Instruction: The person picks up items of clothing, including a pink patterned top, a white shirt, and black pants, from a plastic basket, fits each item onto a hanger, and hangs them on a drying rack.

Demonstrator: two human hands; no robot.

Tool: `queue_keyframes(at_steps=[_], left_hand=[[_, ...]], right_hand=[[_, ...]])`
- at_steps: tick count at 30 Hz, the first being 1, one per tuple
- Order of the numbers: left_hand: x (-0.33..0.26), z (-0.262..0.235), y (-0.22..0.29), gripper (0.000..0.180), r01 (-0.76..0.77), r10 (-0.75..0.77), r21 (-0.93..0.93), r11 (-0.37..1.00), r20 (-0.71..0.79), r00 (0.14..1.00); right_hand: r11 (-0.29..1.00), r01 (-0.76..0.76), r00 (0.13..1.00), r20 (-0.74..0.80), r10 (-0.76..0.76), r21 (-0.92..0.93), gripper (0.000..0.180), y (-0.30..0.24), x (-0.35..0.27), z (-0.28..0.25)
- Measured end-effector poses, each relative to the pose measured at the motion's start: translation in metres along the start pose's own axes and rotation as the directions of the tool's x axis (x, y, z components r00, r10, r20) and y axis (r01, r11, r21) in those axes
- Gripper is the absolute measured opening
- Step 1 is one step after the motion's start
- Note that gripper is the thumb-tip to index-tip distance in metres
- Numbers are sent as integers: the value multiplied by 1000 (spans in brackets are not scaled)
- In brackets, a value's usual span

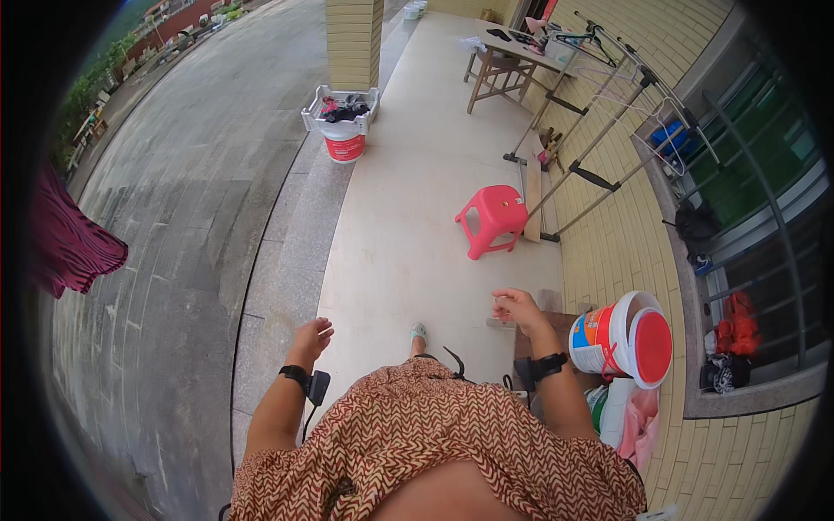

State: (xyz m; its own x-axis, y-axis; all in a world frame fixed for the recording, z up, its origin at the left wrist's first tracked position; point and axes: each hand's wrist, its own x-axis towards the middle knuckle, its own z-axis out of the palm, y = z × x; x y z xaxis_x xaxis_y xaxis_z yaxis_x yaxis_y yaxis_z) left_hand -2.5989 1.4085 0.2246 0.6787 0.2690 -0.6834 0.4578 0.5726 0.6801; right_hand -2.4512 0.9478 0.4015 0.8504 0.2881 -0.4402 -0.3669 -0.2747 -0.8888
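- Left hand (pixel 314 340): grip empty, fingers loosely bent, over the edge of the pale floor (pixel 408 200).
- Right hand (pixel 516 308): grip empty too, fingers half-curled, in the air.
- Black wrist device on each forearm.
- Pink stool (pixel 502 208): upright on the floor, ahead of right hand, apart from it, beside the foot of the metal rack (pixel 595 179).
- White bucket (pixel 595 340), red-and-blue label: right of right hand, near brick wall.
- White crate (pixel 373 104), dark cloth (pixel 349 112) inside, atop a red-and-white bucket (pixel 345 146) by the pillar (pixel 352 52).
- Table (pixel 542 60): far end, small items on top.
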Motion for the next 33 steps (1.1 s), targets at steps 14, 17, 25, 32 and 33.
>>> queue_keyframes(at_steps=[14, 17, 25, 32, 33], left_hand=[[94, -2, 76, 20, 69, -162, -245, 967, -385, 909], [139, -11, 112, 20, 135, -219, -246, 960, -356, 909], [314, 10, 270, 25, 102, -136, -148, 984, -247, 959], [417, 139, 377, 28, 87, -88, 89, 992, 13, 996], [424, 159, 384, 28, 92, -96, 100, 991, 30, 995]], right_hand=[[979, 187, 981, -42, -191, -76, 27, -184, 285, -57], [979, 201, 964, -181, -194, 18, 26, -199, 331, -76], [925, 374, 648, -731, -215, 60, 34, -283, 359, -148], [899, 434, 184, -971, -152, -59, 56, -345, 325, -214], [901, 429, 164, -975, -148, -64, 56, -353, 322, -223]])
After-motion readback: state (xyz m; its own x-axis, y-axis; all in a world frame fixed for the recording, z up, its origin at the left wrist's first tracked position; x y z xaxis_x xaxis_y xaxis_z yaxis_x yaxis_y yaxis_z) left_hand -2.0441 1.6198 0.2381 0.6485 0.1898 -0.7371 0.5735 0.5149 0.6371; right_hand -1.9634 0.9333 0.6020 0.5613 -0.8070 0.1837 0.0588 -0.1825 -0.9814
